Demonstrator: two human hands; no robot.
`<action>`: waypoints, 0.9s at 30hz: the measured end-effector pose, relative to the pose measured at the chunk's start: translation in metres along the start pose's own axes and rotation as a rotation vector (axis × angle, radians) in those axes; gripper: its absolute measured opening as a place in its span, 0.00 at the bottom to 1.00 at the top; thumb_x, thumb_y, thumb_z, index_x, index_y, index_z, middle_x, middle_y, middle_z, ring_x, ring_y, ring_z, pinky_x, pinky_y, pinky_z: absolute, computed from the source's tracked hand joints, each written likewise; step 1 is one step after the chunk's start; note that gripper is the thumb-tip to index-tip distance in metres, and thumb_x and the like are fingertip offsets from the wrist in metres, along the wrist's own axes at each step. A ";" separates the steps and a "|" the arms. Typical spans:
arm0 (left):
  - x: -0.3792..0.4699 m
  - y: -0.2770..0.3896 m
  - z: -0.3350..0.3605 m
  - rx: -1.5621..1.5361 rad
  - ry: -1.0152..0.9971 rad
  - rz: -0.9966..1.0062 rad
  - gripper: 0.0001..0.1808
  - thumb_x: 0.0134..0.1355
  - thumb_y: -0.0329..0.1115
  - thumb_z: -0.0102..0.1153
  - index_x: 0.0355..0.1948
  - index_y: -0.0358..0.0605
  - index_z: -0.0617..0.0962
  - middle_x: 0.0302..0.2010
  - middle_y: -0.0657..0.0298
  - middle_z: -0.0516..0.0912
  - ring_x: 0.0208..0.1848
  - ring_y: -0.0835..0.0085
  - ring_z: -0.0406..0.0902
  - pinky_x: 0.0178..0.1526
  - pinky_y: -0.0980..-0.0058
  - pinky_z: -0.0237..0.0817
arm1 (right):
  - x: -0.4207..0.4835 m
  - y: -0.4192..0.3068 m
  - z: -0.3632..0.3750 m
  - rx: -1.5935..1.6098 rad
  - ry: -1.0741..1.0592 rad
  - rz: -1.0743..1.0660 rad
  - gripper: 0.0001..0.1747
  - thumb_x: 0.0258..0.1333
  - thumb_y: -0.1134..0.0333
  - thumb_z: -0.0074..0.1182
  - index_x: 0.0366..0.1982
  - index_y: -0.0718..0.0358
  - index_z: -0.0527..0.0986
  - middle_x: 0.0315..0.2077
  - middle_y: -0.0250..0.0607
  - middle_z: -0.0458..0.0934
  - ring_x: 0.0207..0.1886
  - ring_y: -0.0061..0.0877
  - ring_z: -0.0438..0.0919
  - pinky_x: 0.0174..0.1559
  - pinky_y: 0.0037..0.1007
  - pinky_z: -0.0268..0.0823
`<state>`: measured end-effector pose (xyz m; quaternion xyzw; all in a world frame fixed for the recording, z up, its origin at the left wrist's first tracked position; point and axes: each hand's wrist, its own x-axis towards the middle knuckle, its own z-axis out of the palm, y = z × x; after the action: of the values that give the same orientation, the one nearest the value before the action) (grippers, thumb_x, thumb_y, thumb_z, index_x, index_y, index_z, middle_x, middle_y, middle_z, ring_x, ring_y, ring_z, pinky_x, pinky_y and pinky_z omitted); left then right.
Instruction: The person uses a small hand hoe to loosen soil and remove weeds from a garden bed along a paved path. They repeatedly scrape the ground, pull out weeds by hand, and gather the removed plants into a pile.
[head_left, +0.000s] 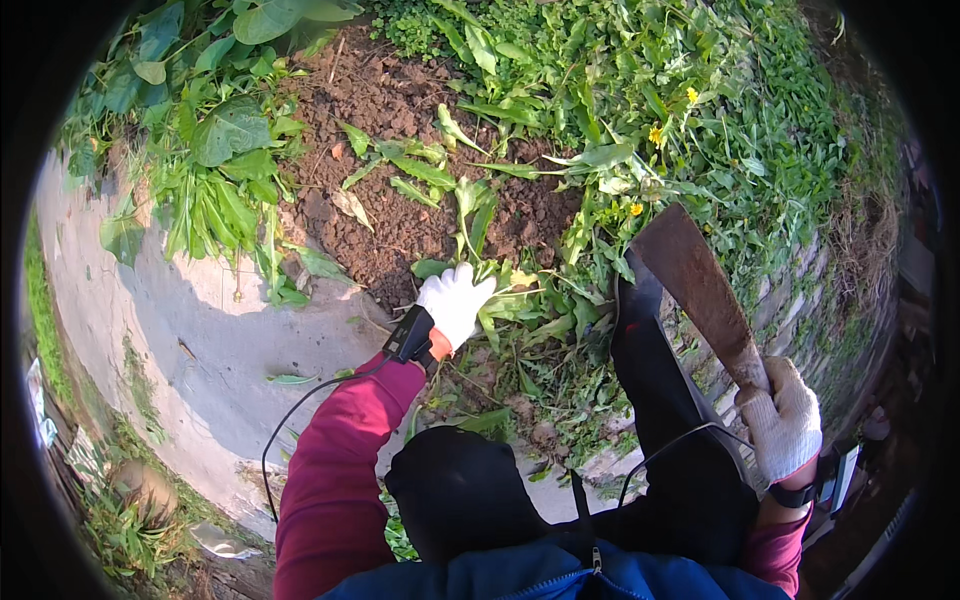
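My left hand (456, 304), in a white glove with a dark device strapped at the wrist, reaches down to leafy green weeds (517, 296) at the lower edge of a patch of bare brown soil (382, 247). Its fingers touch the leaves; whether they grip any is unclear. In my right hand (784, 424), also gloved, is the handle end of a broad, rusty metal blade (697, 281), raised to the right and pointing up and left. Loose pulled leaves (424, 171) lie across the soil.
Dense weeds with yellow flowers (655, 135) grow at the upper right. Large-leaved plants (232, 131) stand at the upper left. A pale concrete surface (225, 352) curves along the left. My dark-clad knee (457, 480) and other leg (660, 390) are close to the work area.
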<state>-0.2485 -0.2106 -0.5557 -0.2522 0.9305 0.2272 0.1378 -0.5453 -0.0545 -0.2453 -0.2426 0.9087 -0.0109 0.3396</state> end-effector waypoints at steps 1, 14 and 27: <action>-0.009 0.004 0.015 0.028 -0.002 0.023 0.12 0.60 0.42 0.61 0.43 0.52 0.81 0.37 0.59 0.73 0.39 0.61 0.78 0.38 0.62 0.70 | -0.002 -0.002 0.001 -0.018 -0.004 -0.024 0.17 0.50 0.66 0.61 0.40 0.69 0.79 0.25 0.46 0.78 0.29 0.28 0.77 0.38 0.32 0.72; -0.495 -0.062 0.034 0.046 -1.175 -1.140 0.25 0.59 0.42 0.63 0.56 0.44 0.78 0.49 0.43 0.80 0.49 0.45 0.82 0.50 0.53 0.75 | -0.006 -0.014 0.009 -0.045 0.002 -0.050 0.15 0.54 0.68 0.57 0.43 0.69 0.79 0.25 0.40 0.80 0.28 0.21 0.76 0.34 0.28 0.70; -0.083 0.037 0.067 -0.098 -0.151 -0.014 0.22 0.60 0.35 0.58 0.57 0.56 0.79 0.41 0.57 0.78 0.41 0.57 0.82 0.38 0.57 0.75 | -0.018 -0.038 0.024 -0.168 0.003 -0.202 0.18 0.54 0.64 0.60 0.43 0.67 0.79 0.27 0.47 0.79 0.28 0.28 0.78 0.36 0.31 0.71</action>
<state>-0.1891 -0.1157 -0.5692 -0.2471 0.9034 0.2899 0.1968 -0.5020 -0.0761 -0.2456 -0.3606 0.8778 0.0309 0.3139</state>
